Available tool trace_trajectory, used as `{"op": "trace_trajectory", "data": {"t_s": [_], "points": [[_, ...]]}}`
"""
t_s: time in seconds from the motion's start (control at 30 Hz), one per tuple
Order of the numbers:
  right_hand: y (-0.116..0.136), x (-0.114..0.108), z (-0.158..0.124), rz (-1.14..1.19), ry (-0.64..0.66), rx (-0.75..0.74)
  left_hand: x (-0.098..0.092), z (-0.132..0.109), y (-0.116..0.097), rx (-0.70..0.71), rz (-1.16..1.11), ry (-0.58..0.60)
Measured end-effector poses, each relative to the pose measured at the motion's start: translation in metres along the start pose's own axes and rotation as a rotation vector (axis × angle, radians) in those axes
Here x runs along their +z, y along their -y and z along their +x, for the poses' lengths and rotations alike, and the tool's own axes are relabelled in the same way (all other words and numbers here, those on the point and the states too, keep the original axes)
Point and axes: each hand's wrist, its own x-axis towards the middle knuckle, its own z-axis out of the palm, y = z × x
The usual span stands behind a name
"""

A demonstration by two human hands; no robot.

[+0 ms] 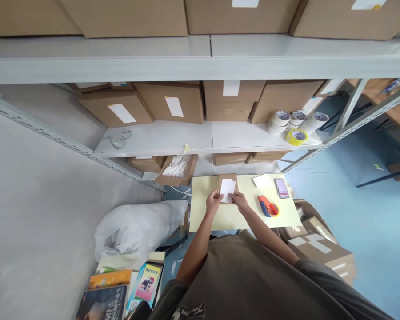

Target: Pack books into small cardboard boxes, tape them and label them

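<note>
1. Pale yellow table (203, 218): small brown box (231, 176), white paper (262, 181), blurred purple item (282, 188), red-and-blue tape dispenser (266, 205).
2. Middle grey shelf (186, 137): cardboard boxes (190, 104), clear glasses (119, 141), white tape rolls (277, 124), yellow tape roll (296, 140).

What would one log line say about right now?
left hand: holds white paper | right hand: holds white paper | cardboard box: beneath white paper | tape dispenser: on table, right of box

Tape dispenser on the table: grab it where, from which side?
Probably thumb and fingers across the body of the tape dispenser, right hand coming from above and the near side. It lies flat on the table, with the purple item and white sheet beyond it. That hand holds a white slip, so should free up first.
</note>
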Motion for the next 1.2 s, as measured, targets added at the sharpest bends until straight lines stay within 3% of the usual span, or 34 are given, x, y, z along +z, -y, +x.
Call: {"op": "trace_trajectory", "data": {"t_s": [0.1, 0.23, 0.37, 0.53, 0.77, 0.93, 1.13, 1.2], "points": [[-0.009, -0.017, 0.009, -0.064, -0.005, 0.014, 0.019, 0.009, 0.017, -0.149, -0.146, 0.025], [-0.019, -0.041, 0.025, -0.201, -0.116, 0.013, 0.047, 0.013, 0.032, -0.225, -0.121, -0.055], [-0.026, -0.061, 0.041, -0.434, -0.257, 0.008, 0.075, 0.014, 0.04, -0.26, 0.043, -0.092], [-0.033, -0.067, 0.054, -0.662, -0.31, 0.003, 0.096, 0.017, 0.036, -0.324, 0.365, -0.151], [-0.036, -0.067, 0.064, -0.758, -0.256, 0.086, 0.111, 0.016, 0.02, -0.404, 0.606, -0.138], [-0.033, -0.072, 0.068, -0.962, -0.181, 0.092, 0.117, 0.018, 0.01, -0.403, 0.764, -0.117], [-0.029, -0.084, 0.062, -1.077, -0.091, 0.103, 0.108, 0.023, -0.005, -0.419, 1.034, -0.01], [-0.028, -0.083, 0.059, -1.11, -0.078, 0.072, 0.104, 0.02, -0.006, -0.357, 1.067, -0.003]]}}
